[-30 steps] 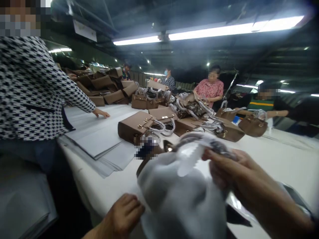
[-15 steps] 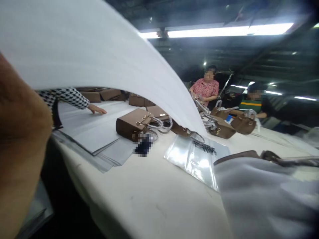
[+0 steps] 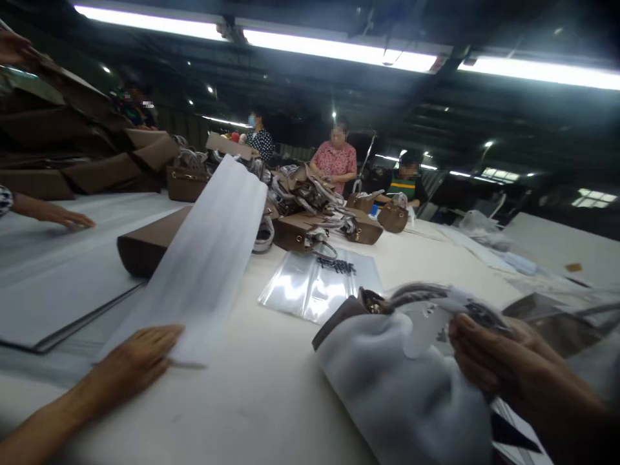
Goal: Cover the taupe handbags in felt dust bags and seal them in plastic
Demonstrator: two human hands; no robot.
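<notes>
My left hand [image 3: 138,355] is low on the left, its fingers closed on the near edge of a thin white sheet [image 3: 208,258]. From there the sheet rises away from me and curls over at its far end, in front of a brown handbag [image 3: 150,236]. On the right, my right hand [image 3: 498,349] grips the wrapped handles of another handbag [image 3: 336,320]. A soft white wrapping [image 3: 402,394] covers most of that bag's body, and a pale round-cornered tag [image 3: 426,329] hangs by the handles.
A clear plastic bag [image 3: 314,284] with dark print lies on the white table [image 3: 271,394]. Behind it are piled brown handbags [image 3: 295,232]. A co-worker's hand [image 3: 58,213] rests over stacked white sheets [image 3: 62,278] at left. Other people stand at the far side.
The white sheet, which arched high across the view, has come down and left. My left arm has dropped from close to the camera. The view has shifted, and my right hand now shows on the handles.
</notes>
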